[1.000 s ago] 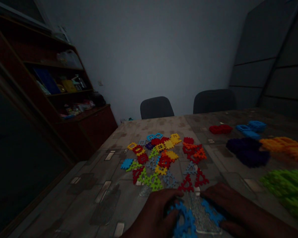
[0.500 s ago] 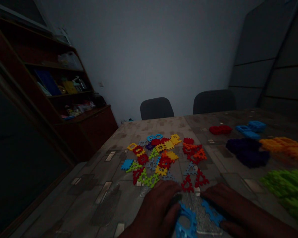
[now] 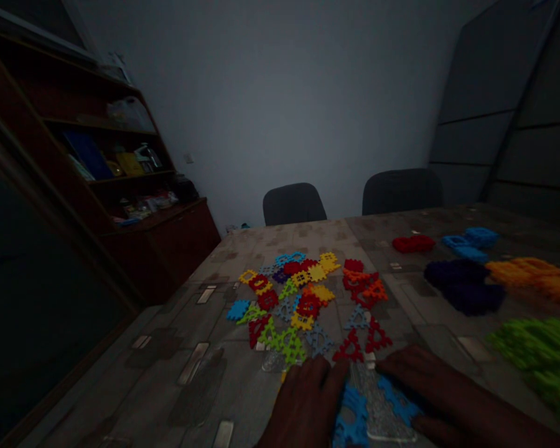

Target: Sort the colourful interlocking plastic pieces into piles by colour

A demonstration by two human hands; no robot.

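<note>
Low at the centre, my left hand (image 3: 305, 401) reaches over the tabletop, back up, with its fingers stretched forward and a gap beside the thumb. A blue toothed piece with a round hole (image 3: 353, 417) lies against its right side. A sliver of yellow piece (image 3: 284, 374) shows at its left edge. My right hand (image 3: 424, 382) is closed around another blue toothed piece (image 3: 398, 401), fingers above and thumb below. Just ahead are red triangles (image 3: 350, 347), a grey triangle (image 3: 319, 340) and a light green triangle (image 3: 292, 345).
A loose pile of coloured toothed pieces (image 3: 308, 305) covers the table's middle. At right are sorted groups: red (image 3: 413, 244), blue (image 3: 471, 242), dark purple (image 3: 466, 286), orange (image 3: 532, 277) and green (image 3: 541, 354). Chairs (image 3: 294, 204) stand behind the table (image 3: 168, 373); shelves (image 3: 102, 127) are at left.
My left hand has shifted right and uncurled, uncovering the grey triangle. The light green triangle has moved slightly towards me. A yellow edge now shows beside that hand. My right hand stays put.
</note>
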